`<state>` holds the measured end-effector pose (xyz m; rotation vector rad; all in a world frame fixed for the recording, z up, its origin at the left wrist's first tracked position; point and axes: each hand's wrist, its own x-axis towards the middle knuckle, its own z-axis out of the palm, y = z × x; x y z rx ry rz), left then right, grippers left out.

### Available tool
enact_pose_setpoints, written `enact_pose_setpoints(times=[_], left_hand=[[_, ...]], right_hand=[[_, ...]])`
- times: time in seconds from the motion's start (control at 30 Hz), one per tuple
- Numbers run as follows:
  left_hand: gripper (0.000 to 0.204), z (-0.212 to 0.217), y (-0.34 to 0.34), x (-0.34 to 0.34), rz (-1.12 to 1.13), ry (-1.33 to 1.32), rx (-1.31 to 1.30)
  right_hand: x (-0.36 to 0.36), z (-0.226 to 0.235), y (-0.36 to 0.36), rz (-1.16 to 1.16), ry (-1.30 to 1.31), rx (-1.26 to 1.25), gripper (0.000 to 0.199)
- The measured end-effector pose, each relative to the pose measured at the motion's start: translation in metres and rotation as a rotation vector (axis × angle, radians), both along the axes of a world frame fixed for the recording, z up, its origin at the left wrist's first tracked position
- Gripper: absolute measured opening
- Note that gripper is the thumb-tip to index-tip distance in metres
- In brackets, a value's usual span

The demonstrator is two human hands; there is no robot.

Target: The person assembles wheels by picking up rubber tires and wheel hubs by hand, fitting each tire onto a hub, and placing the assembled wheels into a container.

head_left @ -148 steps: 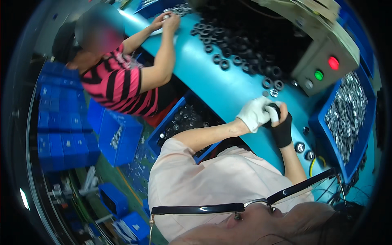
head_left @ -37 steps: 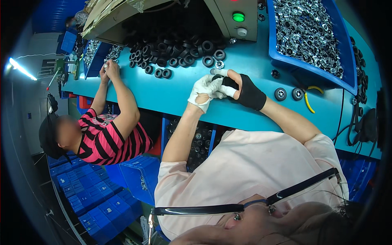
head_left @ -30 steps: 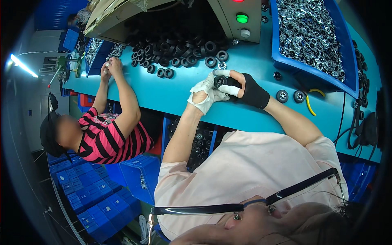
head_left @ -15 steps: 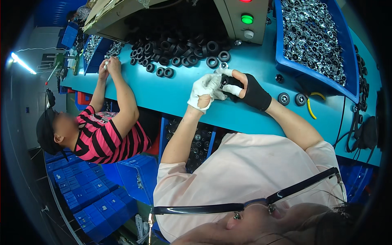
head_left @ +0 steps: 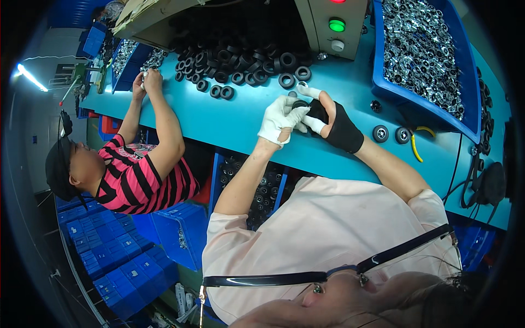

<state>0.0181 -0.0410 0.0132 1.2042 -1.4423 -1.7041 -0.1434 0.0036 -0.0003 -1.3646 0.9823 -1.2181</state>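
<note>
Hands barely shifted; left hand (head_left: 279,117) and right hand (head_left: 328,120) together pinching black ring (head_left: 302,105), seemingly.

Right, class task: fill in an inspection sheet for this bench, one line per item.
Surface: teal bench, bare in front of the hands.
Job's things: black ring held between both hands; heap of black rings behind.
Clutter: blue bin of silver metal parts; two round black parts; yellow-handled tool.
Grippers: left hand in a white glove, right hand in a black wrap with white fingertips, both on the ring.
Cables: black cable hanging over the bench edge at right.
Surroundings: control box with a green light; co-worker in a striped top; stacked blue crates.
</note>
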Motion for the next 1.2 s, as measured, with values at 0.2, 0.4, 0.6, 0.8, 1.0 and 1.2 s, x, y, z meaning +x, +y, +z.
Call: enact_pose_setpoints(times=[0.2, 0.4, 0.6, 0.8, 1.0, 1.2], left_hand=[[0.034, -0.001, -0.003, 0.011, 0.029, 0.148, 0.258], [0.019, 0.036, 0.006, 0.064, 0.17, -0.024, 0.19], [0.028, 0.031, 0.059, 0.17, -0.105, -0.429, 0.387], [0.04, 0.026, 0.062, 0.189, -0.192, -0.748, 0.49], [0.022, 0.055, 0.018, 0.128, -0.203, -0.186, 0.086], [0.028, 0.031, -0.042, 0.052, -0.11, 0.045, -0.174]], right_hand=[[0.003, -0.009, -0.008, -0.063, -0.033, -0.048, 0.04], [-0.007, -0.011, -0.016, -0.354, 0.226, 0.002, 0.033], [0.008, 0.0, -0.03, -0.287, 0.713, -0.242, 0.036], [0.013, -0.013, -0.043, -0.293, 1.036, -0.313, 0.025], [0.007, -0.008, -0.05, -0.308, 0.862, -0.442, 0.02], [0.001, 0.004, -0.026, -0.08, -0.106, 0.321, 0.025]])
